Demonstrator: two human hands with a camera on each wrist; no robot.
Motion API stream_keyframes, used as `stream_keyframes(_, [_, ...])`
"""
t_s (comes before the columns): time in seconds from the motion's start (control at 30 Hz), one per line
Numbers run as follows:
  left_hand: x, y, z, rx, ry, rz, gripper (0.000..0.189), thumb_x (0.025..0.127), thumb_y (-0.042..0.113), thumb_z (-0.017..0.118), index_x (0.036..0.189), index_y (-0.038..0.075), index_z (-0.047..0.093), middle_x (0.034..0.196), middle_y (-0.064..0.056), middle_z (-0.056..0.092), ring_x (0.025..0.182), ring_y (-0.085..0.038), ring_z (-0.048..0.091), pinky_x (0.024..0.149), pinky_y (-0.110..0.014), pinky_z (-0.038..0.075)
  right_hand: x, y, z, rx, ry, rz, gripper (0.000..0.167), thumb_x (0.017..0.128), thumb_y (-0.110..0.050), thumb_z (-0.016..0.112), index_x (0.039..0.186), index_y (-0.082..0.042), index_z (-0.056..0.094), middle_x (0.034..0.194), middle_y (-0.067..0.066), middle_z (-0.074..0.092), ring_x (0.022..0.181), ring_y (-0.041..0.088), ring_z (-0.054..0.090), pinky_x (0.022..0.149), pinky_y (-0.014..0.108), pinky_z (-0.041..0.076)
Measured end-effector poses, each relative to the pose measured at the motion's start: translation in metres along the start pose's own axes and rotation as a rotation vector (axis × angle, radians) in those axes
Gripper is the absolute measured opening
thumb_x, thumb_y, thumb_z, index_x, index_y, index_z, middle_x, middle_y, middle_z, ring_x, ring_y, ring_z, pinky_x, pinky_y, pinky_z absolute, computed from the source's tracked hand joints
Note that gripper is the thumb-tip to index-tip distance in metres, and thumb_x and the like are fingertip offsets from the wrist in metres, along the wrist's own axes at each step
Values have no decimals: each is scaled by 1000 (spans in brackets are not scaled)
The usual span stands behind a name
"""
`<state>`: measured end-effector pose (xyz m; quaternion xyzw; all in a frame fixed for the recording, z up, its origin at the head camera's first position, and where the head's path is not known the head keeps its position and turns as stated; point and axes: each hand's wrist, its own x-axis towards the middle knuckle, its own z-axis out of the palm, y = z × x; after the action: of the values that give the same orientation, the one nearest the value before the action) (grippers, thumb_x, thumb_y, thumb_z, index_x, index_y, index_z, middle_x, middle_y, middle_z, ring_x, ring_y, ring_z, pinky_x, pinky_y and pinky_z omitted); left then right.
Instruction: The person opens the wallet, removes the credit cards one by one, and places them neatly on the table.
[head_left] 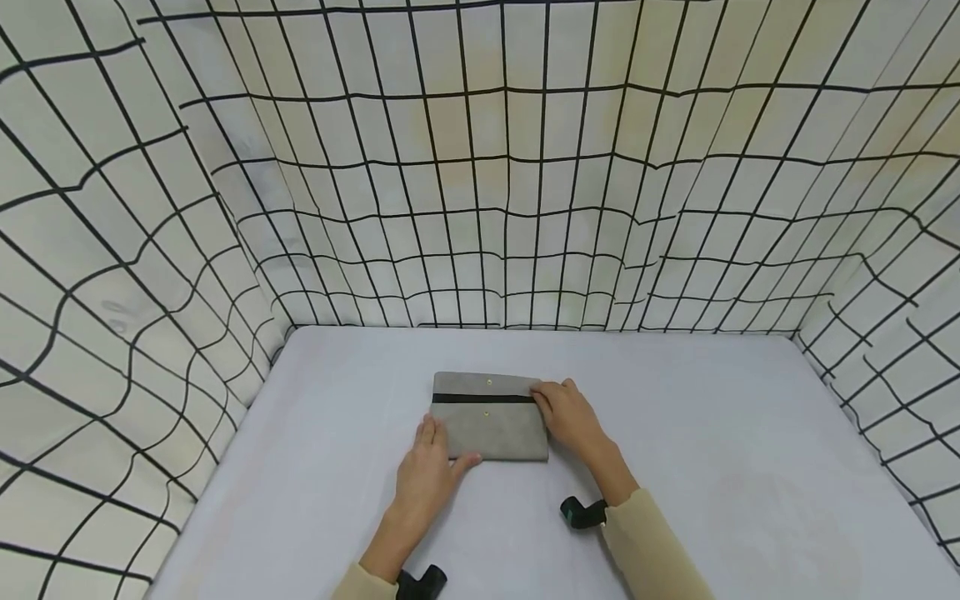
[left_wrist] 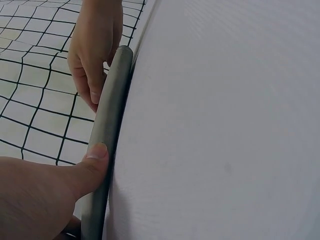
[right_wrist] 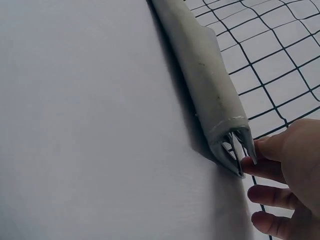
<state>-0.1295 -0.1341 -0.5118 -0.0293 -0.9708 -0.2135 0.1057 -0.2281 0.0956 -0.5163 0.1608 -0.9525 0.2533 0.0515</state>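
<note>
A flat grey pouch (head_left: 495, 433) lies on the white table, with a black band across its upper part and two small brass-coloured snaps. My left hand (head_left: 424, 479) holds its near left corner, thumb along the near edge and fingers at the left side. In the left wrist view that thumb (left_wrist: 97, 152) presses on the pouch's rounded edge. At the upper right side, my right hand (head_left: 573, 417) pinches the edge of the flap. The right wrist view shows the pouch's folded layers (right_wrist: 232, 147) gaping at this end, with thumb and forefinger on the outer layer.
The white tabletop (head_left: 720, 450) spreads around the pouch. Black netting (head_left: 506, 212) over pale walls stands behind it and on both sides. A black wrist camera (head_left: 581, 512) sits on the right wrist and another black camera (head_left: 423, 582) on the left.
</note>
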Motion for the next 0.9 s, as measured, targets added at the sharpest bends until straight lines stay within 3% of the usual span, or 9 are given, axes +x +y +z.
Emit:
stream_keyframes(0.5, [1, 1, -2, 14, -25, -18, 83, 86, 45, 75, 134, -18, 51, 144, -39, 45, 133, -50, 50, 96, -53, 54, -4, 3, 6, 95, 59, -12, 24, 104, -20, 55, 115, -8, 72, 99, 5, 75, 86, 19, 52, 74, 33, 46])
stream_keyframes(0.73, [1, 0, -2, 5, -26, -15, 84, 86, 46, 75, 135, -18, 51, 145, -38, 45, 134, -50, 49, 98, -53, 53, -5, 1, 3, 99, 42, -2, 28, 104, -21, 55, 124, -7, 70, 118, 9, 74, 93, 22, 56, 79, 35, 50])
stream_keyframes(0.9, [1, -1, -2, -11, -33, -21, 85, 86, 46, 76, 136, -18, 50, 145, -38, 45, 134, -49, 49, 98, -53, 53, -5, 0, 1, 110, 22, 14, 24, 104, -23, 55, 114, -9, 72, 132, 9, 68, 101, 23, 58, 80, 35, 50])
